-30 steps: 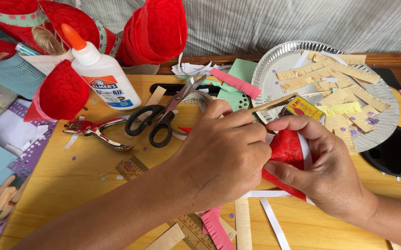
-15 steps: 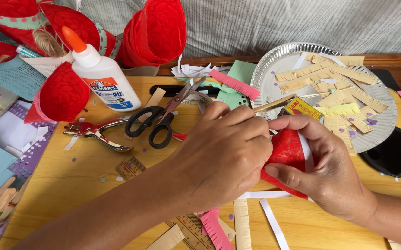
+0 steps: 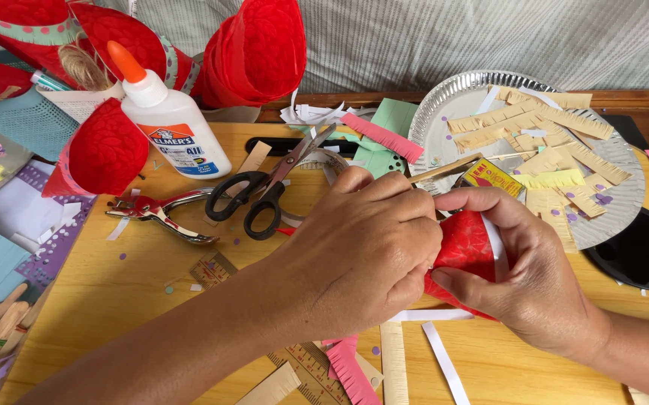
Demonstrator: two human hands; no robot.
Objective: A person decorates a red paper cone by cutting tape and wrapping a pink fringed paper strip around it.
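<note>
Bright, even daylight, soft and diffuse. Faint shadows under hands (image 3: 444, 262) on desk (image 3: 114, 300). Mild sheen on foil plate (image 3: 444, 97) beyond hands. Sharp focus throughout; slight wide-angle stretch at edges.

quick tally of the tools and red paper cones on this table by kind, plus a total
red paper cones: 5, counting the one held between the left hand and the right hand
scissors: 1
hole punch: 1
glue bottle: 1
total: 8
</note>
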